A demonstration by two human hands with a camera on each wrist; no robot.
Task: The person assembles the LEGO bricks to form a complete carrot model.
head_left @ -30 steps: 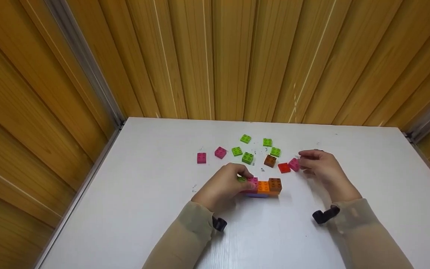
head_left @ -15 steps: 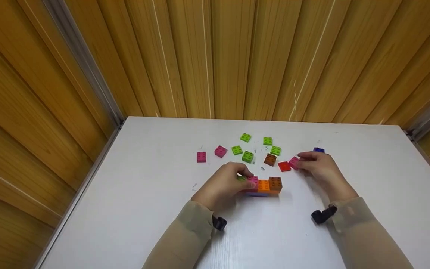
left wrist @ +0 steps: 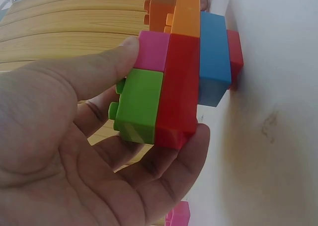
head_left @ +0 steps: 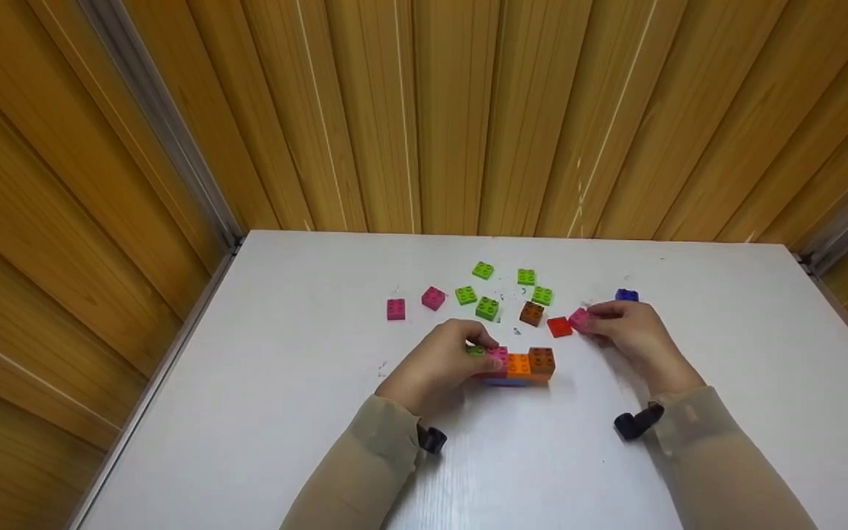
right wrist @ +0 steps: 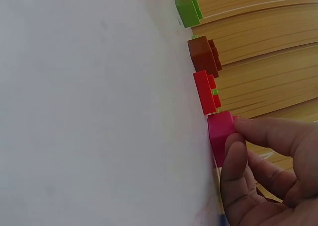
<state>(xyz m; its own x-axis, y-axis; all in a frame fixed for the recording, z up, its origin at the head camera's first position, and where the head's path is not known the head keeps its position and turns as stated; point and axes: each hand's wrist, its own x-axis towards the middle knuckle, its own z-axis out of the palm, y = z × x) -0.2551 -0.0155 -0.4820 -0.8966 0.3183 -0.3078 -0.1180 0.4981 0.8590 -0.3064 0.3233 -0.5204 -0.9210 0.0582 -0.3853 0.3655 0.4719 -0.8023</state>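
My left hand (head_left: 430,364) grips a stacked brick build (head_left: 518,364) near the middle of the table. In the left wrist view the thumb lies against a pink brick (left wrist: 152,50), with fingers around a green brick (left wrist: 141,104) and a long red brick (left wrist: 180,82). A blue brick (left wrist: 214,52) and a smaller red piece are underneath; orange and brown ones form the far end. Over to the right, my right hand (head_left: 637,335) pinches a loose pink brick (right wrist: 219,131) between thumb and fingers, low at the tabletop. Beside that brick lies a flat red brick (head_left: 560,327).
Behind the build are scattered several green bricks (head_left: 487,308), a brown brick (head_left: 531,313) and two pink bricks (head_left: 433,298). A dark blue brick (head_left: 626,295) lies beyond the right hand. Wood-look panels (head_left: 453,118) stand along the white table's (head_left: 306,324) back edge.
My right hand has shifted slightly left and closed on the pink brick, uncovering the dark blue brick behind it. The left hand and the build have stayed in place.
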